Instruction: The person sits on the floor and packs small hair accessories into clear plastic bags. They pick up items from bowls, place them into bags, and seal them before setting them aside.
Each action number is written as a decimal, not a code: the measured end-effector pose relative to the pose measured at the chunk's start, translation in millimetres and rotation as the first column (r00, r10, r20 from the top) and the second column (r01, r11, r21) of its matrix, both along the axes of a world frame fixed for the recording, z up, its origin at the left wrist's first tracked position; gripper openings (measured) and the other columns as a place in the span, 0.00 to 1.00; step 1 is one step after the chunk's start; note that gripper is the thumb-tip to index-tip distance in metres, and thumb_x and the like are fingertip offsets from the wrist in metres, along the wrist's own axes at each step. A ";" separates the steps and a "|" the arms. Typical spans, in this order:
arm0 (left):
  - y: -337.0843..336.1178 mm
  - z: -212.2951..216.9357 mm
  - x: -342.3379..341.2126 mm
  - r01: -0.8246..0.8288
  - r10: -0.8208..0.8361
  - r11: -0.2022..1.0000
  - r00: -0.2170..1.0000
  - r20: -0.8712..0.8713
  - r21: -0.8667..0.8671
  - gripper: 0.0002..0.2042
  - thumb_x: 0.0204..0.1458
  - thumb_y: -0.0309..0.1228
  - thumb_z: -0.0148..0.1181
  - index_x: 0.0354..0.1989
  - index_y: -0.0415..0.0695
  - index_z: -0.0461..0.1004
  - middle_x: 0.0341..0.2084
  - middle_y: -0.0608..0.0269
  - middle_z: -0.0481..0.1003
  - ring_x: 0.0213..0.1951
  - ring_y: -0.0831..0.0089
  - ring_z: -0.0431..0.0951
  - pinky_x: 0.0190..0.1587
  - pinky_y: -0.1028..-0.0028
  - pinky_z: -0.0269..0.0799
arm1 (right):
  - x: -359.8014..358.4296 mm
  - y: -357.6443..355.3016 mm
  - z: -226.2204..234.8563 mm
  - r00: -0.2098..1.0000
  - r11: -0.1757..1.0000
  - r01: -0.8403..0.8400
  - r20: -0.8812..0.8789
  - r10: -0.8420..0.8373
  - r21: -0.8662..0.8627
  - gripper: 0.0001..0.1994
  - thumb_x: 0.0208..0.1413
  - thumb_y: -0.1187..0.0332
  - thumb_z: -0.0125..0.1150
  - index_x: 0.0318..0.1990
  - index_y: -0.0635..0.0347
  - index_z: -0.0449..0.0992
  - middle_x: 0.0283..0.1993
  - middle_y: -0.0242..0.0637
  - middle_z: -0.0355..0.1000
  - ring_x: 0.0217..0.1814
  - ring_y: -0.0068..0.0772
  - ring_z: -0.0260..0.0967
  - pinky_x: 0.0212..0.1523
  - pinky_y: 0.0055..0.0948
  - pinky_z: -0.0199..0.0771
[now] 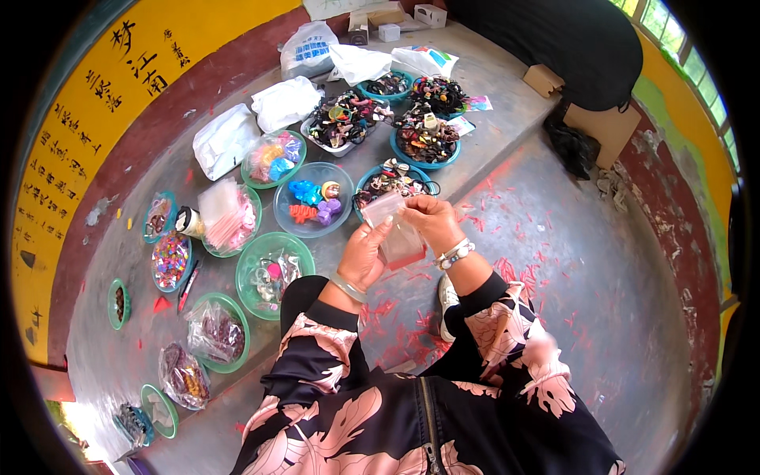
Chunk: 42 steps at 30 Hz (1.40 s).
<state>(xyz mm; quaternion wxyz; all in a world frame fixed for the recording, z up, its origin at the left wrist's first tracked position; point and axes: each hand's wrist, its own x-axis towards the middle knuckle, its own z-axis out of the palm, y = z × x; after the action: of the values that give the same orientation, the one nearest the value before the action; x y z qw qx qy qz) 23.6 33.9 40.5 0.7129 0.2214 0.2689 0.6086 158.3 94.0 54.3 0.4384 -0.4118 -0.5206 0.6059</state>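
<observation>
A small clear plastic bag (402,240) with a reddish lower part hangs upright between my hands. My left hand (362,255) is closed on its left edge, thumb in front. At the bag's upper right, the fingers of my right hand (435,225) pinch together near the mouth; the exact fingertip contact is partly hidden. Just beyond the bag stands a blue bowl of hair ties (396,177). To the left of my left hand is a green bowl (247,294) with small clear packets. A clear bowl (294,226) holds blue, red and purple pieces.
Pink packets fill another green bowl (231,219), near a bowl of colourful beads (171,261). More containers of dark hair ties (342,123) and white plastic bags (226,141) stand farther back. The raised platform's edge (507,150) runs diagonally; red scraps (518,273) litter the floor.
</observation>
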 end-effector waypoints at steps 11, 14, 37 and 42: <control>1.8 -12.2 -4.6 -0.020 0.020 1.000 1.000 -0.015 -0.018 0.13 0.55 0.29 0.50 0.48 0.40 0.65 0.42 0.62 0.71 0.44 0.73 0.71 0.48 0.71 0.66 | -6.6 -1.5 5.0 0.930 0.924 0.085 0.304 -0.208 0.373 0.07 0.38 0.73 0.65 0.26 0.60 0.72 0.25 0.32 0.69 0.25 0.24 0.66 0.27 0.23 0.67; 2.2 -11.0 -4.2 0.007 -0.006 1.000 0.999 0.033 -0.028 0.13 0.55 0.30 0.50 0.48 0.40 0.66 0.42 0.62 0.71 0.44 0.73 0.71 0.48 0.71 0.66 | -8.0 -4.3 7.1 0.908 0.843 0.066 0.318 -0.273 0.534 0.08 0.37 0.73 0.65 0.26 0.59 0.71 0.23 0.33 0.67 0.24 0.28 0.67 0.27 0.24 0.68; -0.2 0.0 4.2 0.019 -0.018 1.000 0.996 -0.092 0.014 0.13 0.54 0.29 0.50 0.47 0.41 0.66 0.40 0.65 0.71 0.40 0.75 0.72 0.44 0.73 0.68 | 5.0 1.8 -0.6 0.891 0.898 0.008 0.405 -0.206 0.439 0.06 0.45 0.68 0.59 0.30 0.57 0.72 0.22 0.35 0.72 0.23 0.31 0.70 0.27 0.27 0.68; -1.3 -1.3 -3.3 0.069 -0.069 0.997 0.997 0.023 -0.031 0.14 0.54 0.28 0.49 0.48 0.40 0.65 0.41 0.61 0.71 0.41 0.70 0.73 0.44 0.68 0.70 | 3.6 -0.3 4.4 0.930 0.930 -0.010 0.345 -0.126 0.367 0.05 0.47 0.69 0.57 0.31 0.57 0.70 0.22 0.37 0.71 0.24 0.31 0.71 0.26 0.27 0.68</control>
<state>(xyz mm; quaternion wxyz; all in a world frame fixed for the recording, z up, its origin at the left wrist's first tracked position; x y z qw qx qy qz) 20.3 32.6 39.1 0.7399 0.2125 0.2628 0.5817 161.8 93.7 58.8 0.4212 -0.4440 -0.6826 0.3995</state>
